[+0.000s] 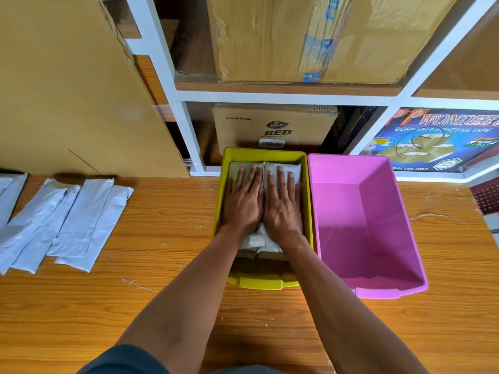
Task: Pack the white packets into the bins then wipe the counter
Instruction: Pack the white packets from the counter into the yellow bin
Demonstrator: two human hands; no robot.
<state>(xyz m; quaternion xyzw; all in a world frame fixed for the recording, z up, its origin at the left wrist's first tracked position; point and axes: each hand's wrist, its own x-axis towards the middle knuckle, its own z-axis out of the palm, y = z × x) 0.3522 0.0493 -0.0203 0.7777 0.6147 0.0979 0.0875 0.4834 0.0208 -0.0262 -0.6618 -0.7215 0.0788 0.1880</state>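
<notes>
While both flat palms, left hand [244,202] and right hand [283,205], pressed packets [270,168] inside the yellow bin [220,209], I noted them directly beneath.

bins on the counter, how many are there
2, side by side. The yellow bin holds white packets under both hands; the pink bin to its right shows nothing inside.
</notes>
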